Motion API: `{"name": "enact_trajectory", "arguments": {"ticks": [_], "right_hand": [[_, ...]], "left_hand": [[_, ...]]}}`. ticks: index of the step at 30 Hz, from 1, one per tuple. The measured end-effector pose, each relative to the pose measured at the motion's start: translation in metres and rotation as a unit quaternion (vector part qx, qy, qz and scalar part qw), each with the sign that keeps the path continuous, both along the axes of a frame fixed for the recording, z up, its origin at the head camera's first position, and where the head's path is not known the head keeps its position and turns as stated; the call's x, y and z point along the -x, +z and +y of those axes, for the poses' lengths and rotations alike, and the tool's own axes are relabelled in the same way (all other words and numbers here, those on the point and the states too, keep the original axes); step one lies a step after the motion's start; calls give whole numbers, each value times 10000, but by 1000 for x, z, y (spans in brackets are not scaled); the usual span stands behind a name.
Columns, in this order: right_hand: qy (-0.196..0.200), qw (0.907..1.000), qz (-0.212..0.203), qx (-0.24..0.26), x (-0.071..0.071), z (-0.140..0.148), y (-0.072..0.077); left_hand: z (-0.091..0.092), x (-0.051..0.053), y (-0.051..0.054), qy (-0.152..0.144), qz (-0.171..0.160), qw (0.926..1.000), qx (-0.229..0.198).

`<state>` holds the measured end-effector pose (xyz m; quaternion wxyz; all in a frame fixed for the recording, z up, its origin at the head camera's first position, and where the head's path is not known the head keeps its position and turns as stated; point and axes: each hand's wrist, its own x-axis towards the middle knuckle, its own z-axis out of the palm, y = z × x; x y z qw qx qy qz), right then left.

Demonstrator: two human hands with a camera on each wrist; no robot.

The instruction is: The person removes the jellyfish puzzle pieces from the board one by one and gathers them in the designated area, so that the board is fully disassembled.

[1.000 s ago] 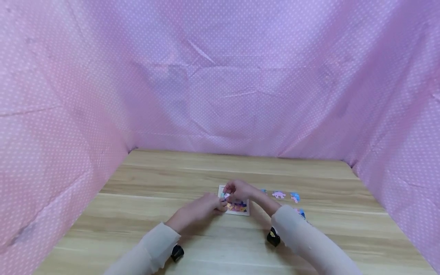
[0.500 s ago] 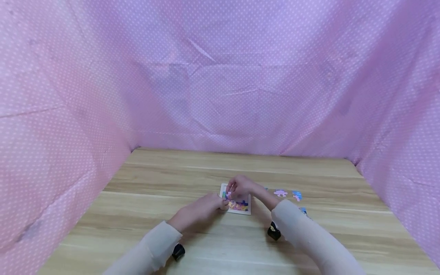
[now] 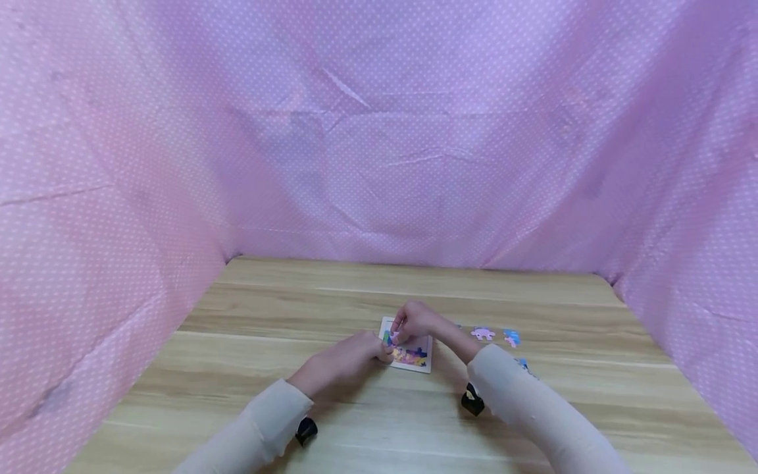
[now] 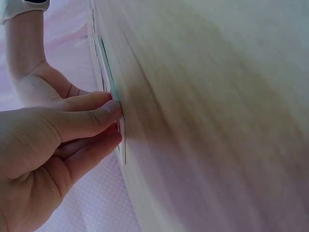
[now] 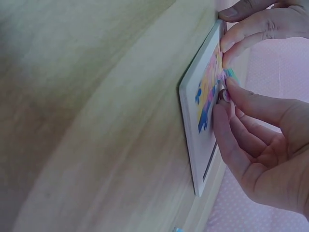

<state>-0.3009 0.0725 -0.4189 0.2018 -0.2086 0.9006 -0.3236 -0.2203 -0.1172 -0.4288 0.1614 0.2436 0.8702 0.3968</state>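
Note:
A white-framed puzzle board [image 3: 418, 370] lies on the table, its lower part filled with colourful pieces [image 5: 211, 79]. At its left edge is my left hand [image 3: 354, 355]; in the left wrist view, the thumb and fingertips [image 4: 112, 106] touch the rim. Reaching over the board from the right, my right hand [image 3: 416, 320] pinches a small pink-and-dark piece [image 5: 225, 95] between thumb and forefinger, close above the board. Beside the right thumb shows a green patch [image 5: 232, 75]. Fingers partly hide the board's left side.
Right of the board lie several loose pieces, among them a pink one [image 3: 482, 334] and a blue-and-pink one [image 3: 512, 338]. Black wrist devices show below both sleeves [image 3: 306, 431]. A pink dotted curtain [image 3: 379, 164] surrounds the wooden table [image 3: 284, 296].
The head view has shifted slightly. The right hand and its piece have moved a little at the board's left side, where more colour now shows. The left hand stays at the edge.

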Motion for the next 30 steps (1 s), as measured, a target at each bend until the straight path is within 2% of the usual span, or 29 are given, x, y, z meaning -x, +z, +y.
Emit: {"name": "enact_trajectory", "arguments": {"ticks": [7,9,14,18,21,25,26,30], "right_hand": [[-233,9991,-225,276,0,1,-3],[-135,9991,-198,344,1,3,-3],[227,9985,-50,498,4,6,-4],[283,9983,-65,513,3,6,-2],[269,9985,-41,464,2,6,-1],[306,9985,109,435,0,6,-3],[301,9985,129,446,-1,6,-3],[249,9980,167,563,-3,5,-3]], "left_hand": [[0,1,-2,244,-267,9993,-86],[1,2,-3,176,-212,9996,-76],[2,3,-2,-159,262,9995,114],[2,3,-2,-181,211,9995,122],[1,2,-2,-432,538,9973,254],[-1,3,-2,-1018,1526,9818,501],[-1,3,-2,-1079,1625,9795,497],[-3,4,-3,-967,1528,9827,393]]}}
